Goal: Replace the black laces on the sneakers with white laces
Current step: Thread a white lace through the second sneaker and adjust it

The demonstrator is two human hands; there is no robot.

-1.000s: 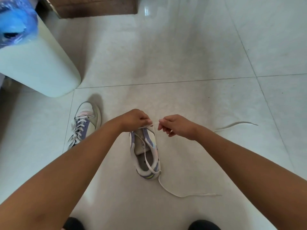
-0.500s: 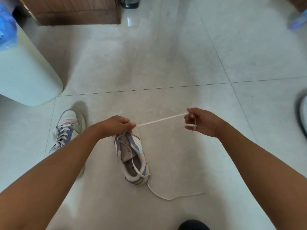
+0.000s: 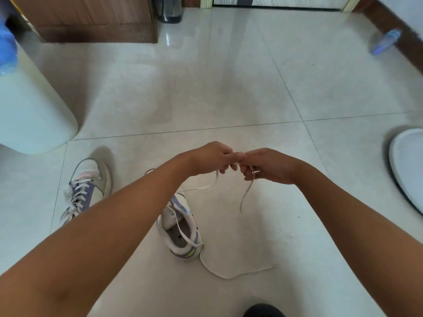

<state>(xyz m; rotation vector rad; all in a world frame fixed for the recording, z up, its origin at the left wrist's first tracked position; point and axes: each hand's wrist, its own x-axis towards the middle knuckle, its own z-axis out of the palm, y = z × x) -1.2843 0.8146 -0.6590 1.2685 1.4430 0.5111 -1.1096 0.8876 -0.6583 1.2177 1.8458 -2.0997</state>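
A white and purple sneaker (image 3: 183, 234) lies on the tiled floor below my arms, its toe hidden by my left forearm. A white lace (image 3: 246, 195) runs from the shoe up to my hands, and its other end trails across the floor behind the heel. My left hand (image 3: 211, 157) and my right hand (image 3: 267, 165) meet above the shoe, and both pinch the lace. A short end hangs from my right hand. The second sneaker (image 3: 85, 186) stands to the left, laced in white.
A pale rounded bin (image 3: 34, 115) with a blue bag stands at the left. A wooden cabinet (image 3: 91, 19) and a dark container (image 3: 170, 10) are at the back. A white round object (image 3: 409, 165) lies at the right edge, and a blue bottle (image 3: 384, 41) far right.
My right hand has come back in from the right and now meets my left hand. My left hand has lifted off the shoe. The taut lace now hangs slack.
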